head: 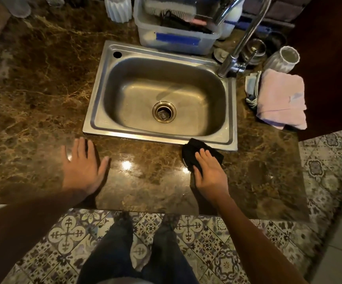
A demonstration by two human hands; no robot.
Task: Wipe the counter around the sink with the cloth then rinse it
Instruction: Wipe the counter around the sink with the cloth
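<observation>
Cloth (pixel 192 152), one, black and bunched, lies on the brown marble surface (pixel 145 181) just beside the front right corner of the single steel sink (pixel 96 117). One right hand (pixel 210 171) presses flat on it, grip wide with fingers straight. One left hand (pixel 84 167) rests spread on the surface near the sink's front left corner, grip wide and holding nothing. Between the two hands the front strip lies bare and glossy. Right of the sink sit one folded pink towel (pixel 280 99) and one white ribbed cup (pixel 284 60); one tap (pixel 241 44) rises at the back right corner.
</observation>
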